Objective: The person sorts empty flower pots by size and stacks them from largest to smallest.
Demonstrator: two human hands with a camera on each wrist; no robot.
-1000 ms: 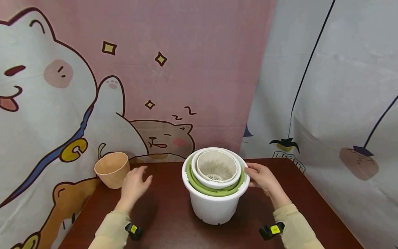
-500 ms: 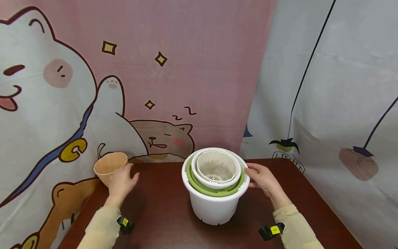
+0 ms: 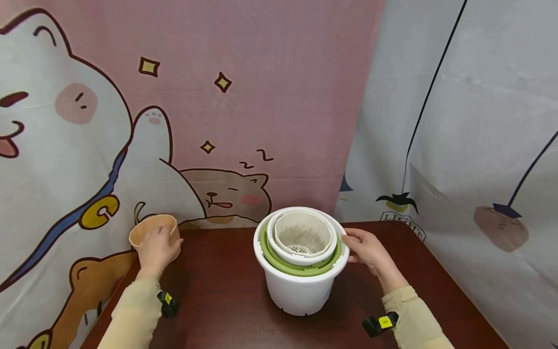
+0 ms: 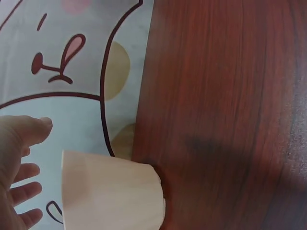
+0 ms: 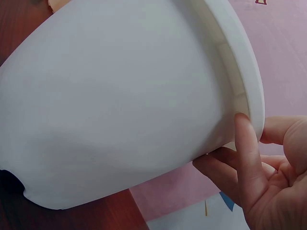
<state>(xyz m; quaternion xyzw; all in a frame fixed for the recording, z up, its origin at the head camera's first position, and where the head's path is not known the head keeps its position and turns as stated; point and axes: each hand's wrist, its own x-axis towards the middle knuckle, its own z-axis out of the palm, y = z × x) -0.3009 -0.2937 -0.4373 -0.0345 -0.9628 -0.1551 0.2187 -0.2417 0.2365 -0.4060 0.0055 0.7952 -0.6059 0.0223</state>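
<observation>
A peach-coloured flower pot [image 3: 174, 238] stands at the table's left back. Over its near side is my left hand [image 3: 156, 249], with the fingers above the opening. In the left wrist view the thumb and fingers [image 4: 28, 192] are spread before the rim of the peach pot [image 4: 112, 194], showing a gap. A large white flower pot [image 3: 300, 293] stands upright right of the middle, with a green pot [image 3: 285, 265], a smaller white pot and an off-white pot [image 3: 303, 232] nested inside. My right hand [image 3: 370, 252] holds the large white pot's rim [image 5: 252, 72], fingertips beneath it.
Everything stands on a dark red-brown wooden table [image 3: 218, 300]. Behind it hangs a pink and white cloth [image 3: 270, 97] with cartoon animals, and a grey-white cloth [image 3: 471, 121] hangs on the right. Small black cameras are strapped at both wrists.
My left hand has moved left, from beside the peach pot to over its opening. The right hand has stayed at the large white pot's rim, and the nested pots have not moved.
</observation>
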